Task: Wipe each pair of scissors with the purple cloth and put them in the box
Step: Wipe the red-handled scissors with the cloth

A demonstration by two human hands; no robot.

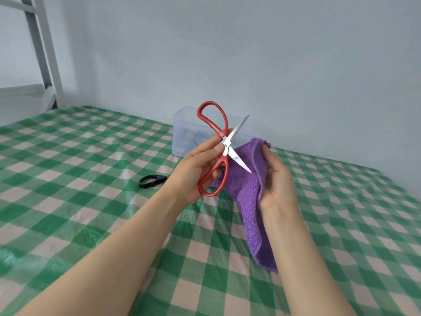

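Raised left grip (196, 169) curls round open red-handled steel scissors (224, 147), blades splayed rightward toward the fluffy purple cloth (248, 195) that the right grip (278, 181) clutches.

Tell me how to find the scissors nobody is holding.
Start at the green checked cloth. In front of the clear box, just left of the left hand, lie the black scissors. They are black and lie flat, while the red scissors are held up.

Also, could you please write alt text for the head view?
The left hand holds open red-handled steel scissors while the right hand holds a purple terry cloth. Behind stands a clear plastic box; black-handled scissors lie on the green checked tablecloth.
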